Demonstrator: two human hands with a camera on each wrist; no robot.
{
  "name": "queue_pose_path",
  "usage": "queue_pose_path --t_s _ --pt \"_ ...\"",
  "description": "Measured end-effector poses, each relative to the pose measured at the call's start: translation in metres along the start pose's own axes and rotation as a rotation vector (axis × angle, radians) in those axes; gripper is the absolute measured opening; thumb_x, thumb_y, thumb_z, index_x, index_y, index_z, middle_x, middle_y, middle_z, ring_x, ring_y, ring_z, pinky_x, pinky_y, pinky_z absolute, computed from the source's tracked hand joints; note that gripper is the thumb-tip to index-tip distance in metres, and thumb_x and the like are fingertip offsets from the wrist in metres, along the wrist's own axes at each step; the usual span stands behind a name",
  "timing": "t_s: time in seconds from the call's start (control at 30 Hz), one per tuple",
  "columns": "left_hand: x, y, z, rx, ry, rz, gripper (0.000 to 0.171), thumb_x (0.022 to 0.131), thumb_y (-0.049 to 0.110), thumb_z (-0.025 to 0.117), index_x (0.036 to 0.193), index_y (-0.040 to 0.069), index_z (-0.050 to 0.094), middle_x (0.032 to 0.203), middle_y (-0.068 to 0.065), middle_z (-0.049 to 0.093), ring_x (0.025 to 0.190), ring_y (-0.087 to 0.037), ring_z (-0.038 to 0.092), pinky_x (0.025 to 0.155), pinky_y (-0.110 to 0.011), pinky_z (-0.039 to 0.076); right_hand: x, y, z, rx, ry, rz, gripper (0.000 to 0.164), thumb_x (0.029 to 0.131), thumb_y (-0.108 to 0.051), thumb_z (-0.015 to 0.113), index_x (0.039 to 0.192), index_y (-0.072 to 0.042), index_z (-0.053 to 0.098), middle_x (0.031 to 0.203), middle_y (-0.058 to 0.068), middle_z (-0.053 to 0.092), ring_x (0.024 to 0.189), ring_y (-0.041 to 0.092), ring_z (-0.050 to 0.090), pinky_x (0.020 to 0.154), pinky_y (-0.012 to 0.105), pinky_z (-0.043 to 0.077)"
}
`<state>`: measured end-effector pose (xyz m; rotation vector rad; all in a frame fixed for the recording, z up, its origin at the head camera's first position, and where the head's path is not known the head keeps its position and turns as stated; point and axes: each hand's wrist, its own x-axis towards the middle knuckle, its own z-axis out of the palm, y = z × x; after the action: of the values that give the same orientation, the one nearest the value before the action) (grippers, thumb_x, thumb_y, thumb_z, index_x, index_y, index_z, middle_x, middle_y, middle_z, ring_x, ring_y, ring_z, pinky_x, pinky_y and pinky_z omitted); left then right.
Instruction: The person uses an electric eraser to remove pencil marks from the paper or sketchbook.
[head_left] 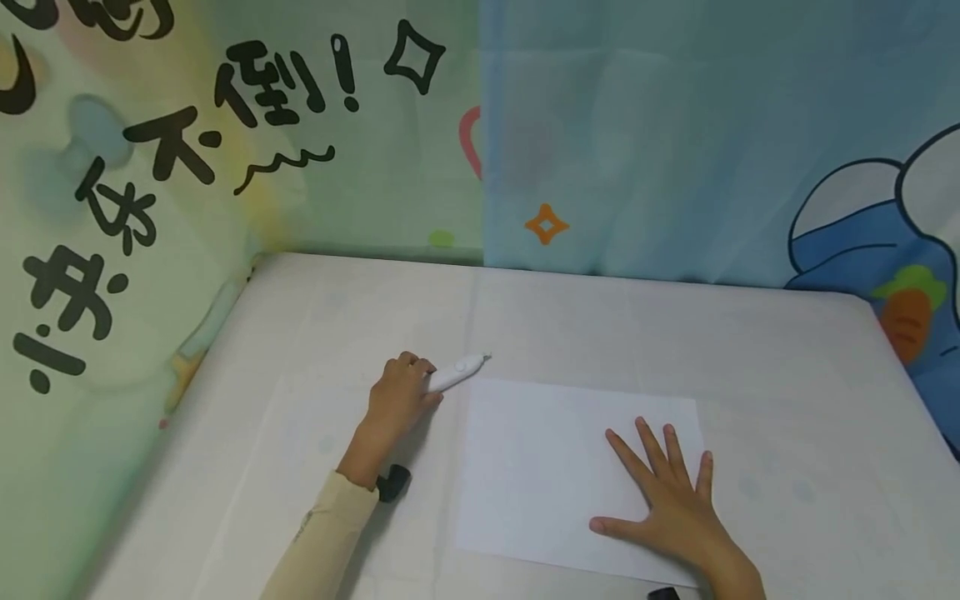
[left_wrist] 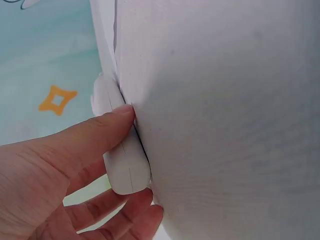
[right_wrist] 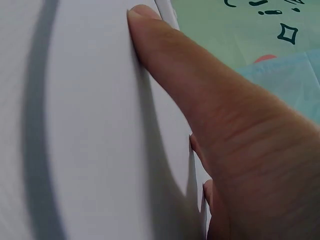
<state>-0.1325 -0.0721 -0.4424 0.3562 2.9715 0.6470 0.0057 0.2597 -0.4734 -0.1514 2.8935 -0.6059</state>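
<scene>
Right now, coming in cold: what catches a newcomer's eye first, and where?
Probably the right hand, fingers splayed over the white paper sheet at lower right of centre in the head view. Next, the left hand gripping a white pen-shaped device near the sheet's upper-left corner. Behind, bold black Chinese lettering fills the upper left.

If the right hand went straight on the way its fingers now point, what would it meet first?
The right hand would likely meet the blue curtain first; across the white paper and the table beyond, nothing shows in its line, though depth is hard to judge.
</scene>
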Motion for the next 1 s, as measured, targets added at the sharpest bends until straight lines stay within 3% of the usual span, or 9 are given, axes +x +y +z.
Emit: queue_pose_path --t_s 0.13,0.27,0.4,0.5,0.6,0.7,0.87,1.0 --pt "0.000 -0.003 0.003 -0.079 0.001 -0.004 0.038 0.085 0.025 0.076 0.115 0.003 0.066 0.117 -0.017 0.061 0.104 -0.032 0.057 0.076 -0.044 0.056 0.000 -0.001 -0.001 -0.002 -0.005 0.006 0.112 0.067 -0.074 0.070 0.156 -0.034 0.016 0.164 0.016 0.001 0.146 0.040 -0.021 0.101 0.065 -0.029" --pt "0.000 -0.007 0.003 -0.291 0.011 -0.004 0.039 0.090 0.023 0.071 0.116 -0.003 0.063 0.099 -0.015 0.065 0.083 -0.024 0.060 0.069 -0.037 0.053 0.000 -0.002 -0.002 -0.005 -0.013 0.013 0.112 0.067 -0.074 0.070 0.156 -0.033 0.018 0.163 0.016 0.002 0.146 0.040 -0.020 0.101 0.066 -0.029" --pt "-0.002 -0.007 0.001 -0.560 0.051 -0.033 0.039 0.092 0.019 0.069 0.118 -0.008 0.058 0.086 -0.015 0.062 0.065 -0.020 0.060 0.058 -0.026 0.049 0.000 -0.002 -0.002 -0.011 -0.007 0.014 0.112 0.066 -0.075 0.070 0.156 -0.033 0.018 0.163 0.017 0.003 0.146 0.041 -0.020 0.101 0.066 -0.029" --pt "-0.003 -0.003 0.002 -0.791 0.082 -0.100 0.036 0.092 0.016 0.069 0.115 -0.009 0.056 0.094 -0.019 0.065 0.075 -0.027 0.070 0.063 -0.026 0.057 -0.002 0.000 -0.001 -0.009 -0.002 0.012 0.112 0.066 -0.076 0.069 0.156 -0.033 0.017 0.163 0.016 0.002 0.146 0.040 -0.021 0.101 0.065 -0.030" --pt "-0.003 0.000 0.005 -1.086 0.086 -0.183 0.026 0.094 0.012 0.065 0.105 -0.008 0.055 0.104 -0.021 0.066 0.091 -0.036 0.071 0.072 -0.036 0.060 -0.005 0.001 0.001 -0.017 -0.008 0.011 0.113 0.066 -0.077 0.068 0.156 -0.034 0.015 0.163 0.016 0.000 0.145 0.040 -0.023 0.100 0.063 -0.032" --pt "-0.003 0.006 0.008 -1.290 0.065 -0.235 0.026 0.098 0.016 0.060 0.104 -0.009 0.055 0.105 -0.019 0.066 0.095 -0.034 0.071 0.076 -0.040 0.059 -0.008 0.003 0.002 -0.035 -0.029 0.030 0.115 0.067 -0.078 0.067 0.157 -0.033 0.011 0.163 0.017 -0.002 0.144 0.041 -0.024 0.097 0.062 -0.035" --pt "-0.002 0.008 0.007 -1.396 0.020 -0.200 0.048 0.107 0.031 0.039 0.129 -0.011 0.046 0.115 -0.022 0.057 0.091 -0.026 0.070 0.075 -0.038 0.059 -0.004 0.003 0.003 -0.050 -0.054 0.039 0.117 0.067 -0.078 0.067 0.157 -0.031 0.009 0.162 0.019 -0.002 0.142 0.045 -0.024 0.094 0.063 -0.036" --pt "-0.001 0.005 0.003 -1.449 0.002 -0.180 0.049 0.108 0.035 0.029 0.135 -0.006 0.035 0.119 -0.030 0.057 0.092 -0.031 0.071 0.072 -0.041 0.060 0.004 -0.001 0.004 -0.048 -0.036 0.016 0.115 0.068 -0.076 0.068 0.157 -0.033 0.008 0.163 0.017 -0.004 0.143 0.043 -0.024 0.096 0.063 -0.035"
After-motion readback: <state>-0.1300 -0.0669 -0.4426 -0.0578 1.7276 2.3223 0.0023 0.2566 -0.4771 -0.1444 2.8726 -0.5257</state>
